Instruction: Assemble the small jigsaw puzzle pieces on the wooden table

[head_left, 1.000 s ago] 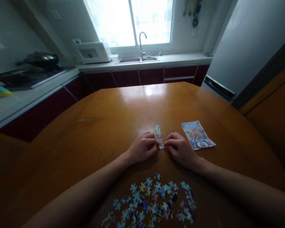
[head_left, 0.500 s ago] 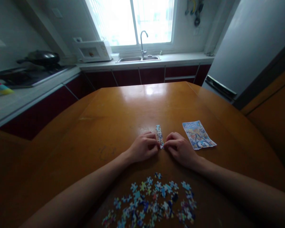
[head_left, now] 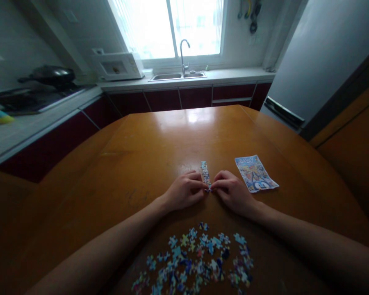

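Observation:
A narrow strip of joined jigsaw pieces (head_left: 205,172) lies on the wooden table, running away from me. At its near end, my left hand (head_left: 187,189) is closed, with thumb and forefinger pinching the strip's left edge. My right hand (head_left: 230,190) is closed too, its fingertips on the right side of the same end piece. Fingertips partly cover that end piece. Closer to me spreads a pile of loose jigsaw pieces (head_left: 199,262), mostly light blue, with dark blue, yellow and reddish ones among them.
Right of my right hand lies a printed picture sheet (head_left: 256,173). The rounded wooden table (head_left: 160,143) extends toward a counter with a sink (head_left: 167,77) and a microwave (head_left: 118,66). A wok (head_left: 53,76) sits on the stove at left; a fridge (head_left: 322,61) stands at right.
Both hands stay at the strip's near end, with fingertips slightly closer together around the end piece. The whole view has shifted slightly; the loose pieces look unmoved.

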